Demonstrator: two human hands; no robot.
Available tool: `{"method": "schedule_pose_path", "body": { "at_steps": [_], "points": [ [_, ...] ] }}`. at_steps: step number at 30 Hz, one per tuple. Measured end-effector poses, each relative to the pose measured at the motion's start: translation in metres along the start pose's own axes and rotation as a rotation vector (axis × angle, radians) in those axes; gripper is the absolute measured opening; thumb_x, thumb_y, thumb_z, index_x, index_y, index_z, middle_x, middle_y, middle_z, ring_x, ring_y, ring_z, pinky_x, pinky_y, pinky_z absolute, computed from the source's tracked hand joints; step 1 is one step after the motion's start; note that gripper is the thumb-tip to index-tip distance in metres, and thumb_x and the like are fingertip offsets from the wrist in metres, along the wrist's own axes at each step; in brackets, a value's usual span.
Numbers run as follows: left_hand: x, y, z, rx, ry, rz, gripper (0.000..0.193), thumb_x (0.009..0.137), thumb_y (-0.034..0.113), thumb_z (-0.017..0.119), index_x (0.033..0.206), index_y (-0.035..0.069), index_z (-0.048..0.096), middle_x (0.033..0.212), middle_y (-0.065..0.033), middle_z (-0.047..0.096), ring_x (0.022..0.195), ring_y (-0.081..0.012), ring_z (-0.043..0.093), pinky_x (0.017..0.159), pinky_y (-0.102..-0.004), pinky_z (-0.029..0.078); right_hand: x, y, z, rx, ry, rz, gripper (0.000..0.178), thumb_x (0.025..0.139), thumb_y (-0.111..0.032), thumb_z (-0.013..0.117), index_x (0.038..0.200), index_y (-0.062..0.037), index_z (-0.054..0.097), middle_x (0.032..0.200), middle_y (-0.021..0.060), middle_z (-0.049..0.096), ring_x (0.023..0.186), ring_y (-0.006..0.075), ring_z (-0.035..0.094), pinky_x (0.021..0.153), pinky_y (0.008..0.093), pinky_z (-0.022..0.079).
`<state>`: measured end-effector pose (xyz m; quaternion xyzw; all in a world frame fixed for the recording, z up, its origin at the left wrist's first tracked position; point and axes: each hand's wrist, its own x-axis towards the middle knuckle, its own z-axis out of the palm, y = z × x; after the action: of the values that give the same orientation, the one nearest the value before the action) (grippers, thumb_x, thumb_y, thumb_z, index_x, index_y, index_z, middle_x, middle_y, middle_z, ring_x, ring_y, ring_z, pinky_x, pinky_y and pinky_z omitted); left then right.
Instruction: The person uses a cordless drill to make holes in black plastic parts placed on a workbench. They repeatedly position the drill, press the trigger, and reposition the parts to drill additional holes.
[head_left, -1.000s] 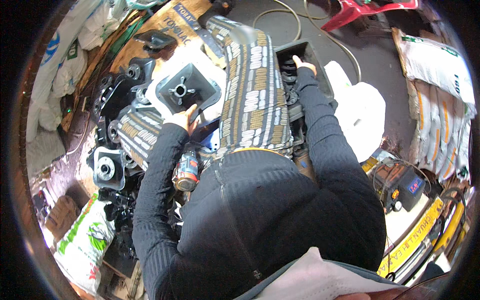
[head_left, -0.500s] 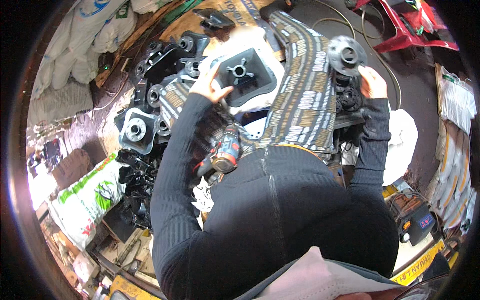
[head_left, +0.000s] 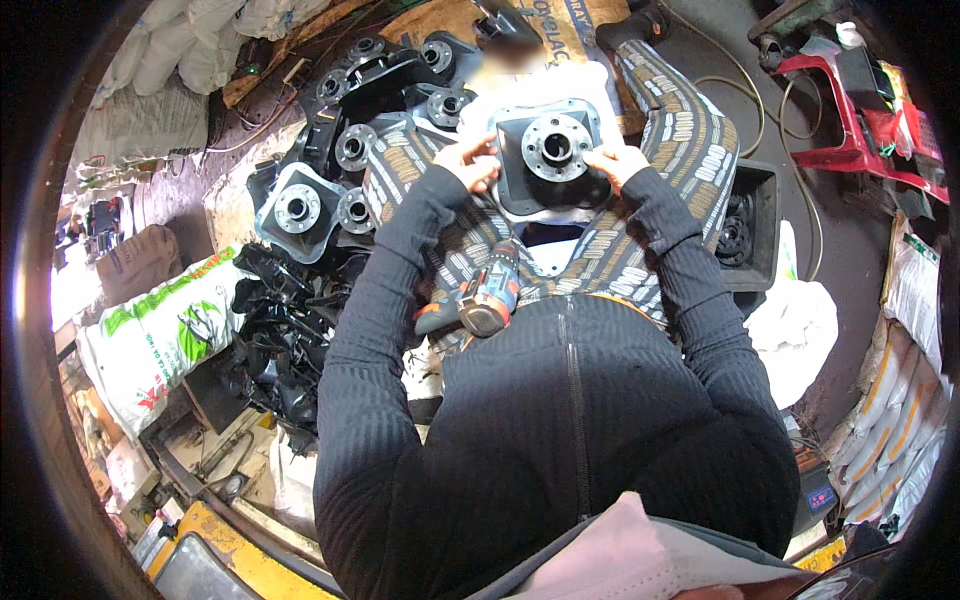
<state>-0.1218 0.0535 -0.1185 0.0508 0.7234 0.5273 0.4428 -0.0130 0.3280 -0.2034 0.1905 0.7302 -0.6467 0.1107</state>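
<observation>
Between my knees, a square black housing point(head_left: 514, 192) with rounded corners lies on a white surface. A round grey flange point(head_left: 540, 168) with a ring of bolt holes sits over its middle. My right hand point(head_left: 620, 164) pinches the right rim of that flange. At the housing's left edge, my left hand point(head_left: 468, 164) has its fingers curled together; whatever they may hold is too small to make out. On my lap rests a cordless drill point(head_left: 488, 300), untouched by either hand.
Several housings with flanges fitted, one of them a grey-edged housing point(head_left: 298, 212), are piled to my left. Beside my right thigh stands a black crate point(head_left: 762, 215) holding round discs. Black plastic bags point(head_left: 285, 340) lie at left. A red plastic stool point(head_left: 840, 160) stands at far right.
My right hand has carried the flange from the right side onto the middle of the housing. My left hand's fingers, spread earlier, are now curled at the housing's left edge.
</observation>
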Motion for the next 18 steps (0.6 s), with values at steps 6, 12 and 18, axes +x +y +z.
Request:
{"method": "schedule_pose_path", "body": {
  "at_steps": [6, 12, 18],
  "points": [
    [-0.091, -0.003, -0.018, 0.365, 0.158, 0.381, 0.052, 0.081, 0.013, 0.066, 0.129, 0.005, 0.050, 0.108, -0.0131, 0.064, 0.080, -0.0165, 0.065, 0.072, -0.0277, 0.052, -0.021, -0.033, 0.003, -0.115, -0.013, -0.028, 0.091, 0.079, -0.012, 0.070, 0.147, -0.0077, 0.009, 0.074, 0.0085, 0.063, 0.061, 0.0132, 0.057, 0.055, 0.0281, 0.047],
    [-0.188, 0.049, -0.018, 0.528, -0.189, -0.037, 0.054, 0.081, 0.008, 0.061, 0.133, 0.002, 0.046, 0.115, -0.0101, 0.060, 0.096, -0.0139, 0.058, 0.085, -0.0271, 0.045, -0.034, -0.055, 0.006, 0.018, 0.056, -0.075, 0.092, 0.079, -0.009, 0.069, 0.146, -0.0114, 0.007, 0.077, 0.0117, 0.063, 0.062, 0.0141, 0.059, 0.058, 0.0285, 0.048],
    [-0.182, 0.021, 0.022, 0.962, -0.103, 0.236, 0.078, 0.068, 0.031, 0.070, 0.135, 0.006, 0.040, 0.108, -0.0177, 0.057, 0.095, -0.0349, 0.057, 0.086, -0.0417, 0.046, -0.009, 0.020, 0.023, -0.307, -0.117, 0.133, 0.037, 0.085, -0.040, 0.061, 0.100, -0.0068, 0.068, 0.073, 0.0064, 0.063, 0.061, 0.0133, 0.057, 0.060, 0.0299, 0.047]
  ]
}}
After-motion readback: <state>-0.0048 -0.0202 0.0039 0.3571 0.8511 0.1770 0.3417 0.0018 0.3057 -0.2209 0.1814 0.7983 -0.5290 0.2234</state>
